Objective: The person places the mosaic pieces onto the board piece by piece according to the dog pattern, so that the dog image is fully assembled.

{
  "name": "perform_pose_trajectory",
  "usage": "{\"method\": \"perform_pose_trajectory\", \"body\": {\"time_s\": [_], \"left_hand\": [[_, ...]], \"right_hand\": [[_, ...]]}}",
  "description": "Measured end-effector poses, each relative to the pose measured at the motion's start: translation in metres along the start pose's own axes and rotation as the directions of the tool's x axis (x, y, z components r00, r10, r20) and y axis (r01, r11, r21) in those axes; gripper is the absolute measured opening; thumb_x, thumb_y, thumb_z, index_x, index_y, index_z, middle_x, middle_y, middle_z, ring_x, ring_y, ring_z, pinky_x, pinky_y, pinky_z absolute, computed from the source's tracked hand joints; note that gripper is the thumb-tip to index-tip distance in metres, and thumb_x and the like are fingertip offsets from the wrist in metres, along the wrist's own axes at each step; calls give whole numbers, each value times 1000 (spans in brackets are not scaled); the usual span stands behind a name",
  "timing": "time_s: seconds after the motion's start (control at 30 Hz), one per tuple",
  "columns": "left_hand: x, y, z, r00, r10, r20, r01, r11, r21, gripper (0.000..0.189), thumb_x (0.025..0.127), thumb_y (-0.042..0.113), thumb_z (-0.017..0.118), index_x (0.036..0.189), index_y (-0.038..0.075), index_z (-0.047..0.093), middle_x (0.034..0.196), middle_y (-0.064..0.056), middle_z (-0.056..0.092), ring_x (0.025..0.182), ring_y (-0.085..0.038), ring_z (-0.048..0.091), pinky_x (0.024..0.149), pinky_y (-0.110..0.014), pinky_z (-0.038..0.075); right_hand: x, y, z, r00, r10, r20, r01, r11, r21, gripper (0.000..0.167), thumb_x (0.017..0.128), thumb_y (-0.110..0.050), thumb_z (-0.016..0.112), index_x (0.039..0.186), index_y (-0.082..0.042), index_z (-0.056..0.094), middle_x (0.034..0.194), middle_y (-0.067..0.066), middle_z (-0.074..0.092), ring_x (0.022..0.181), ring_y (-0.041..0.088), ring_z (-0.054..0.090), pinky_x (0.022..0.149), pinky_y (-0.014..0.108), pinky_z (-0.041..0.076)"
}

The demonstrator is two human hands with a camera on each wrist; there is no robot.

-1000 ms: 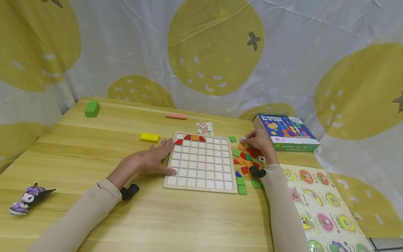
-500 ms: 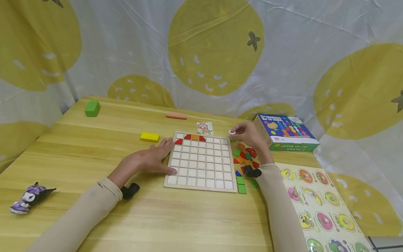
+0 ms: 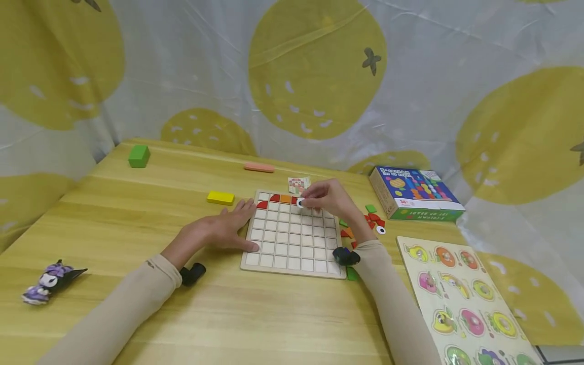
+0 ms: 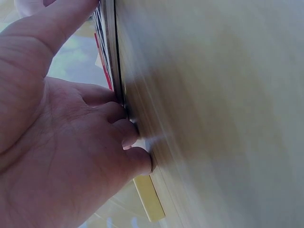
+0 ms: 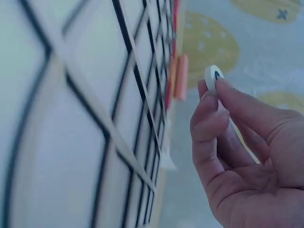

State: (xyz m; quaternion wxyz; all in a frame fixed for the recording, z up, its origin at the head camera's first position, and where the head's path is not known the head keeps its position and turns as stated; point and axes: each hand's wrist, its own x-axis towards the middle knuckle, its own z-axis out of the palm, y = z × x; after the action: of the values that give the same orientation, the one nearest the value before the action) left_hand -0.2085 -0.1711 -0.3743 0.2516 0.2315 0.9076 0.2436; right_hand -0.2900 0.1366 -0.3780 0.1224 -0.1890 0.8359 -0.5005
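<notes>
A wooden grid board [image 3: 287,237] lies on the table, with red pieces [image 3: 262,205] and an orange square [image 3: 285,198] in its far rows. My left hand [image 3: 223,228] rests along the board's left edge, its fingers spread and the thumb on the near corner area. Over the board's far part, my right hand [image 3: 330,197] pinches a white round eye piece [image 5: 212,78] with a dark centre between thumb and fingertips. A small picture card [image 3: 297,184] lies just behind the board, partly overlapped by the right hand.
Loose red, orange and green pieces [image 3: 371,208] lie right of the board, partly behind the right arm, with another eye piece [image 3: 380,230]. Around stand a bead box [image 3: 417,195], fruit puzzle board [image 3: 456,284], yellow block [image 3: 221,197], green block [image 3: 139,156], pink stick [image 3: 259,167] and figurine [image 3: 50,281].
My right hand has carried the white eye piece leftward from the loose pieces to over the board's far rows. The left hand stays at the board's edge.
</notes>
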Motion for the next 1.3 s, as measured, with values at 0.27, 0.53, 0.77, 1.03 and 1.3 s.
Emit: {"method": "perform_pose_trajectory", "body": {"time_s": [0.27,0.53,0.77,1.03,1.3], "left_hand": [[1,1,-1,1000,-5,4,5,1000,-6,115,99,48,77,170,-6,5,179,-25,-5,165,-44,-7,129,-69,-1],[1,2,-2,1000,-5,7,5,1000,-5,115,99,49,77,170,-6,5,179,-25,-6,165,-44,-7,129,-69,-1],[0,3,-2,1000,-9,7,9,1000,-14,115,99,47,77,170,-6,5,179,-25,-6,166,-44,-8,129,-69,-2],[-1,4,-1,1000,-22,3,22,1000,-5,115,99,48,77,170,-5,5,179,-24,-6,166,-43,-6,130,-68,-1],[0,1,0,1000,-16,3,16,1000,-1,115,99,49,77,170,-5,5,179,-25,-6,166,-43,-6,130,-68,-1]], "right_hand": [[18,-12,37,998,27,53,-30,998,60,12,96,0,80,108,3,81,89,16,79,73,26,77,71,39,66],[36,-22,60,990,129,-53,-132,989,-64,8,89,-8,90,90,-3,84,83,10,77,63,14,73,60,25,60],[35,-23,60,986,154,-69,-158,986,-51,9,92,-11,88,93,-3,84,79,11,78,61,17,71,60,28,62],[31,-22,58,988,152,-7,-151,988,21,7,96,-1,81,98,5,83,74,15,76,59,16,70,63,33,65],[28,-23,56,992,119,32,-118,993,-4,11,99,-3,78,104,5,83,76,14,76,61,16,69,62,31,64]]}}
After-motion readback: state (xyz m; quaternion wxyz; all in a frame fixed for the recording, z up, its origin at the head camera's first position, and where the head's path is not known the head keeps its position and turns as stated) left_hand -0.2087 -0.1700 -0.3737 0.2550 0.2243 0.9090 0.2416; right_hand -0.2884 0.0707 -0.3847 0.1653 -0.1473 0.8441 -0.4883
